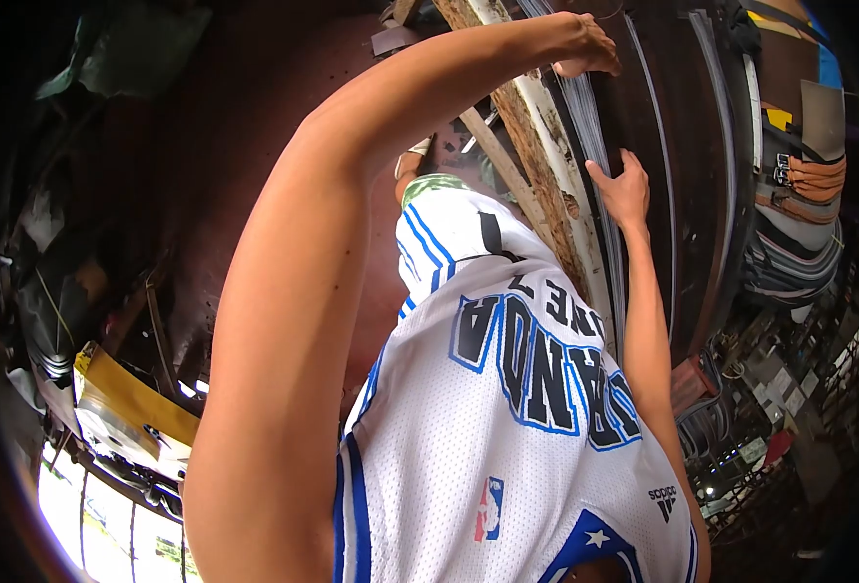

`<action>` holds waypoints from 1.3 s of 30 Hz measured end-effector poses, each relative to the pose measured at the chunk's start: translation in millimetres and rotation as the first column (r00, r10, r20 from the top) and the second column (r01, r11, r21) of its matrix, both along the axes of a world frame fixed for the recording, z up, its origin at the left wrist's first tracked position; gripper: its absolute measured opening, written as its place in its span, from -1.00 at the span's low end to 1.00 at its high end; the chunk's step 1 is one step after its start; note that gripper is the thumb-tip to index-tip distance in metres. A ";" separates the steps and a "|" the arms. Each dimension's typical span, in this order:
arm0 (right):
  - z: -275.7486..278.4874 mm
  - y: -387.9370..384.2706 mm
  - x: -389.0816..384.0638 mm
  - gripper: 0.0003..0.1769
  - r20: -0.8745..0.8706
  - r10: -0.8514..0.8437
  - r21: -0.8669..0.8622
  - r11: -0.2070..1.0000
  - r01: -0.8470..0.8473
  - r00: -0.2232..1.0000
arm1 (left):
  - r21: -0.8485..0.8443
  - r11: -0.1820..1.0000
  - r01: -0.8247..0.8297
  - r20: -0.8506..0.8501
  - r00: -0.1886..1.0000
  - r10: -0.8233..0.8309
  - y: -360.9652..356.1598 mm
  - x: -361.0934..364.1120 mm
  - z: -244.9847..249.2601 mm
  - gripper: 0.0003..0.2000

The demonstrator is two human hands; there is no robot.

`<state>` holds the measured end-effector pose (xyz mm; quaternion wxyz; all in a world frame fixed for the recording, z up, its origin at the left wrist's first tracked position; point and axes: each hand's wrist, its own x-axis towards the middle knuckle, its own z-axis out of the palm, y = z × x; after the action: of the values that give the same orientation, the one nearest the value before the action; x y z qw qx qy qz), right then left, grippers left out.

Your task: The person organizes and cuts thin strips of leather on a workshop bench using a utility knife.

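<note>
My left hand (pixel 588 47) reaches far forward, its fingers loosely extended and slightly bent over a bundle of long thin grey strips (pixel 577 107). Closer to my body, my right hand (pixel 627 191) lies on the dark surface (pixel 638 117) beside the same bundle, thumb spread away from the fingers. Nothing shows in its grasp. The strips run lengthwise next to a rough, pale wooden beam (pixel 548 126). More thin strips (pixel 713 87) stretch along the dark surface to the right.
Orange-brown belts with buckles (pixel 818 180) and stacked dark straps (pixel 789 257) sit at the right. Clutter (pixel 779 389) fills the lower right. A yellow-edged box (pixel 133 398) stands at the left. My sandalled foot (pixel 412 155) is on the reddish floor (pixel 284 68).
</note>
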<state>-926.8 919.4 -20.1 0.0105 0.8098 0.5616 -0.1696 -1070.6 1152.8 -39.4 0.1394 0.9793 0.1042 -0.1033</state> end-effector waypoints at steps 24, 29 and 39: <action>8.4 1.6 -6.0 -0.17 0.037 0.053 -0.010 0.999 -0.053 0.998 | -0.026 1.000 0.016 0.004 1.000 -0.016 -0.6 -10.8 2.1 -0.31; 6.7 0.9 -5.4 -0.17 0.033 0.055 0.011 0.998 -0.055 0.998 | -0.023 0.999 0.036 -0.023 0.999 -0.036 0.6 -16.1 15.1 -0.30; 6.7 1.2 -6.7 -0.17 0.030 0.055 0.008 0.998 -0.055 0.998 | -0.006 1.000 -0.004 -0.079 0.997 0.003 -5.8 -15.6 16.0 -0.12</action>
<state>-933.5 920.6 -13.4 0.0199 0.7965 0.5842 -0.1547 -1086.2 1147.0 -23.4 0.1384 0.9738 0.1110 -0.1422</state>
